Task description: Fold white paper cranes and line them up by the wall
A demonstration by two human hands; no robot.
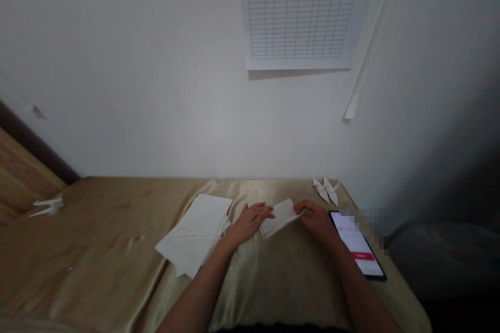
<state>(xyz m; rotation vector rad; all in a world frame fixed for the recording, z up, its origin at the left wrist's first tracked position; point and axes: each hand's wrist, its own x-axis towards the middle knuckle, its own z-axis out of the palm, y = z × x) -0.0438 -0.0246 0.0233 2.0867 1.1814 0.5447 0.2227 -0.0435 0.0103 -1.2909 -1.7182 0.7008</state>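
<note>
**Your bedroom at home, it seems**
You're before a satin-covered bed [97, 250], white wall [156, 88], and printed grid chart [300, 15].

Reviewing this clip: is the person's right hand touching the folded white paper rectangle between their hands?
Touching. The head view shows the right hand with its fingertips lying directly on the right end of the folded white paper rectangle, with no gap visible.

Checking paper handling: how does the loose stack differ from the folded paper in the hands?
The loose paper stack lies flat on the satin cloth, while the folded paper is pinched between the left hand and right hand. The stack is several fanned sheets and larger; the folded paper is one small compact piece. Both are white paper.
</note>
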